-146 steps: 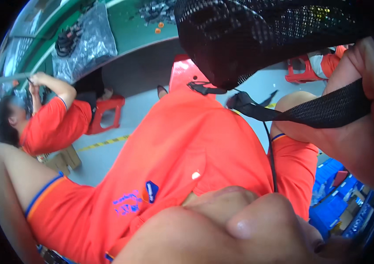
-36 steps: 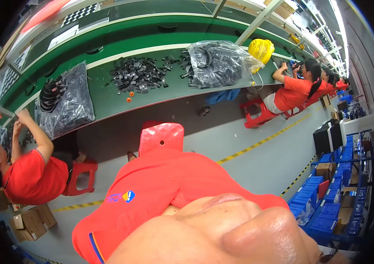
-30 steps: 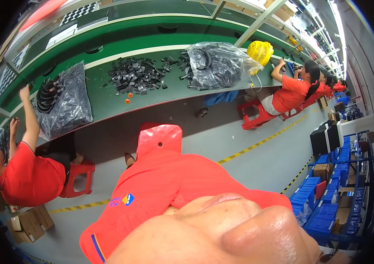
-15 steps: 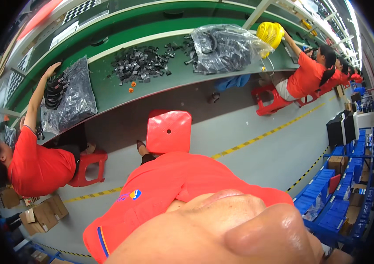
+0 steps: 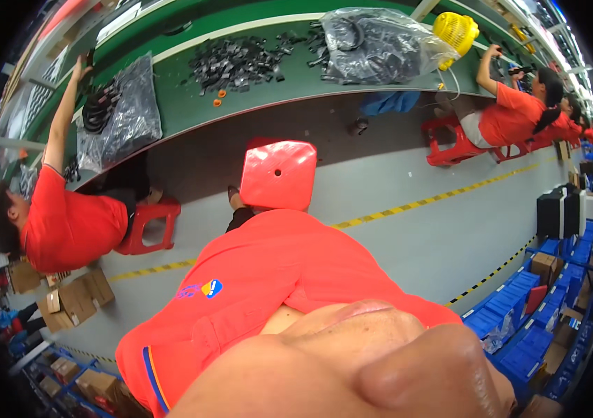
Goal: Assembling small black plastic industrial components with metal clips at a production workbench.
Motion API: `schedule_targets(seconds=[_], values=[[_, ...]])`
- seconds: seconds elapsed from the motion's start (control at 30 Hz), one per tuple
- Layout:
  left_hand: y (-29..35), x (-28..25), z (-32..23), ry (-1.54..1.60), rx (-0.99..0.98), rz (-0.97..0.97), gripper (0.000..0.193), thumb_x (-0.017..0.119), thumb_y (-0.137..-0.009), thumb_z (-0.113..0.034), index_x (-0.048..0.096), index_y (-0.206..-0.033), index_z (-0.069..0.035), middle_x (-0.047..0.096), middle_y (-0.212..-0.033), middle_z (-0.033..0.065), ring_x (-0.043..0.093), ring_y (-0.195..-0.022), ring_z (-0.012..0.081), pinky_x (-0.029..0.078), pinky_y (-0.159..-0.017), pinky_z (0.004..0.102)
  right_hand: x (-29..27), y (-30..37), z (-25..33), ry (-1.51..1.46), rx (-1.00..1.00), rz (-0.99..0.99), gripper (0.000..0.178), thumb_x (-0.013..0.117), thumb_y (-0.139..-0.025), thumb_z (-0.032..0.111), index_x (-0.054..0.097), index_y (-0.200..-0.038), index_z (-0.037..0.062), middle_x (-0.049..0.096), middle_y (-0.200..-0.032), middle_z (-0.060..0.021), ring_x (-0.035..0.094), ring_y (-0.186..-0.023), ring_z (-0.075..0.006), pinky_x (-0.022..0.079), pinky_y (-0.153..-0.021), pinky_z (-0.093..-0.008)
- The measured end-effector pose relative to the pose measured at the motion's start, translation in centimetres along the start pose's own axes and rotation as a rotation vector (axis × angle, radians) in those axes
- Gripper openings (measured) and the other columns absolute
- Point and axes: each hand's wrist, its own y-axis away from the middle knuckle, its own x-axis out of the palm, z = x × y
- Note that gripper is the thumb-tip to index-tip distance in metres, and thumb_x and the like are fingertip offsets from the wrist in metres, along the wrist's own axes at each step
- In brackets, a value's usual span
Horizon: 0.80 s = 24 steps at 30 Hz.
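Red square-topped plastic stool — dark-shod foot just beside; best step w/ care. L/R hands out of view — state can't tell.

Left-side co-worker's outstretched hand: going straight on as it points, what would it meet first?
The co-worker's hand would probably meet the pale rail beyond the green belt first; depth is unclear.

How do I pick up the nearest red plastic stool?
Probably take the red plastic stool by the left and right edges of its flat seat, coming from above: it stands upright and both edges show.
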Motion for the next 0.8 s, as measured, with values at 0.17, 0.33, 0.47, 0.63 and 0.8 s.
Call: schedule_targets(seconds=[0.17, 0.33, 0.47, 0.63, 0.8], values=[[1.6, 2.9, -1.8, 0.126, -0.035, -0.03, 0.026, 0.056, -0.087, -0.022, 0.057, -0.107, -0.004, 0.062, -0.097, 0.0116, 0.057, -0.073, 0.0159, 0.046, -0.066, 0.0277, 0.2, -0.2, -0.6, -0.094, 0.044, -0.014, 0.041, 0.048, -0.094, 0.034, 0.039, -0.063, 0.0074, 0.035, -0.05, -0.0017, 0.034, -0.047, -0.0155, 0.032, -0.047, -0.0327], [1.8, 6.2, -3.4, 0.28, -0.046, -0.049, 0.027, 0.056, -0.088, -0.023, 0.057, -0.107, -0.005, 0.062, -0.097, 0.0106, 0.057, -0.072, 0.0144, 0.046, -0.065, 0.0266, 0.8, -0.7, -0.2, -0.171, 0.06, -0.025, 0.042, 0.048, -0.094, 0.034, 0.038, -0.063, 0.0079, 0.034, -0.05, -0.001, 0.033, -0.047, -0.0151, 0.031, -0.047, -0.0323], [2.4, 9.6, -3.0, 0.419, -0.127, -0.067, 0.027, 0.056, -0.088, -0.023, 0.057, -0.108, -0.005, 0.062, -0.096, 0.0098, 0.057, -0.071, 0.0133, 0.046, -0.065, 0.0257, 0.1, 0.3, 0.0, -0.178, 0.127, -0.055, 0.042, 0.048, -0.094, 0.034, 0.038, -0.062, 0.0083, 0.033, -0.05, -0.0004, 0.033, -0.047, -0.0147, 0.031, -0.046, -0.032], [0.8, 15.8, -8.2, 0.38, 0.117, -0.213, 0.032, 0.055, -0.09, -0.021, 0.053, -0.119, -0.007, 0.057, -0.095, 0.0027, 0.052, -0.076, 0.0097, 0.044, -0.072, 0.0228, 13.1, -5.2, 9.9, 0.336, 0.065, 0.416, 0.033, 0.045, -0.094, 0.035, 0.04, -0.068, 0.0153, 0.033, -0.054, 0.0065, 0.028, -0.047, -0.0059, 0.023, -0.042, -0.0237], [-4.1, 16.0, -6.7, 0.844, 0.06, -0.072, 0.025, 0.053, -0.092, -0.023, 0.047, -0.113, -0.011, 0.05, -0.073, -0.0013, 0.044, -0.06, 0.0072, 0.035, -0.054, 0.0196, 24.3, -6.9, 13.4, 0.229, 0.406, 0.585, 0.025, 0.048, -0.093, 0.03, 0.047, -0.079, 0.0089, 0.028, -0.053, 0.007, 0.024, -0.045, -0.0045, 0.018, -0.042, -0.0231]])
